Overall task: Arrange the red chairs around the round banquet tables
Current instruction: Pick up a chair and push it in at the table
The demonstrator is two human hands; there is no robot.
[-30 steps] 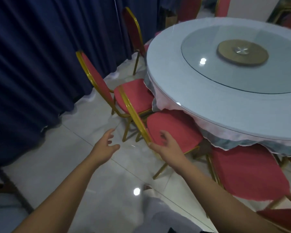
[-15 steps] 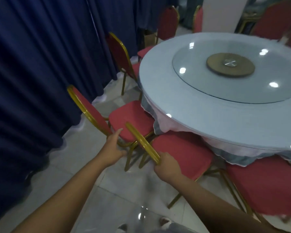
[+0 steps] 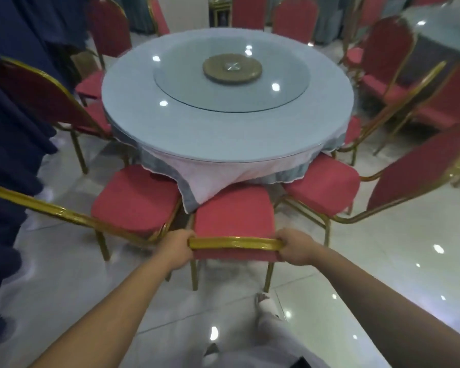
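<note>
Red padded chair [image 3: 233, 213] with a gold metal frame stands at the near edge of the round bench [image 3: 223, 136], its seat front reaching under a hanging corner of the tablecloth [image 3: 205, 179]. The person's left grip [image 3: 177, 251] and right grip [image 3: 295, 248] each curl around opposite ends of the chair's gold top rail [image 3: 235, 243]. A second red chair [image 3: 136, 200] sits just beside it on the left, a third red chair [image 3: 324, 184] on the right. A glass turntable [image 3: 231, 102] lies on the bench top. The floor [image 3: 383, 261] is glossy pale tile.
</note>
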